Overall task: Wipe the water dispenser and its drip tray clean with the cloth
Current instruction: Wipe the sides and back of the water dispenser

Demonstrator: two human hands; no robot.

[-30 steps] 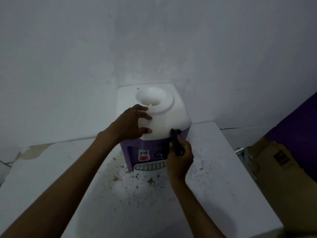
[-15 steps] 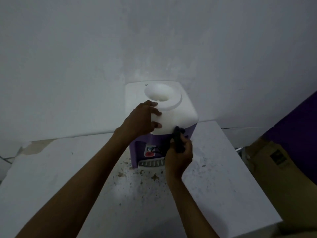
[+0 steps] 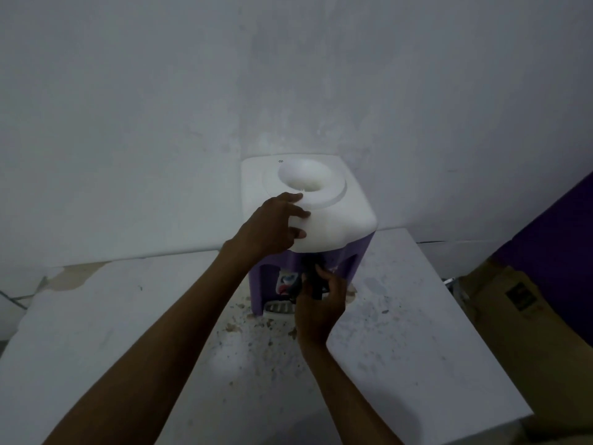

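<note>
A small water dispenser (image 3: 333, 216) with a white top and purple body stands at the back of a white table (image 3: 417, 364), against the wall. My left hand (image 3: 272, 224) grips the front left corner of its white top. My right hand (image 3: 321, 303) holds a dark cloth (image 3: 313, 279) pressed against the purple front, under the overhang where the taps are. The grey slotted drip tray (image 3: 277, 307) shows at the dispenser's foot, partly hidden by my right hand.
Brown stains and crumbs (image 3: 256, 329) speckle the table in front of the dispenser. A brown cardboard box (image 3: 526, 329) stands to the right of the table, beside a purple surface (image 3: 558, 239). The white wall (image 3: 192, 107) rises right behind.
My right hand with the cloth has moved down from the right front edge of the white top to the recessed purple front. My left hand stays on the top.
</note>
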